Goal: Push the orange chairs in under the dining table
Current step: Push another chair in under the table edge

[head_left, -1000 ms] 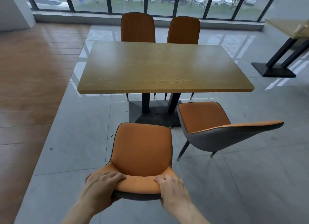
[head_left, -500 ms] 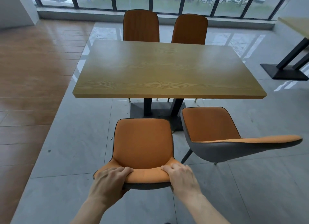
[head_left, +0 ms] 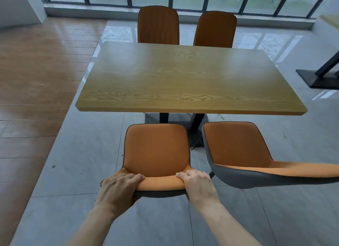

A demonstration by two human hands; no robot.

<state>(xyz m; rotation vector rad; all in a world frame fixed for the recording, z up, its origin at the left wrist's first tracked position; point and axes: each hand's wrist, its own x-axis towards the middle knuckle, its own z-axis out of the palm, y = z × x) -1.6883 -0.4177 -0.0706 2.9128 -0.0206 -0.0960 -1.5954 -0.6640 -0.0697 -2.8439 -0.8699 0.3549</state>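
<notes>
A wooden dining table (head_left: 183, 77) stands on a black base. Just short of its near edge sits an orange chair (head_left: 156, 150) with a grey shell. My left hand (head_left: 120, 188) and my right hand (head_left: 197, 184) both grip the top of its backrest, one at each end. To its right a second orange chair (head_left: 236, 146) stands turned sideways, its backrest reaching off to the right. Two more orange chairs (head_left: 158, 25) (head_left: 215, 29) stand tucked in at the far side of the table.
The black base (head_left: 319, 78) of another table stands at the right, with a corner of its top at the upper right edge. Grey tiles lie underfoot and a wood floor (head_left: 36, 71) to the left. Windows run along the far wall.
The gripped chair has slid forward toward the table, and I have come closer with it. Both hands keep the same hold on the backrest. The right chair has not moved.
</notes>
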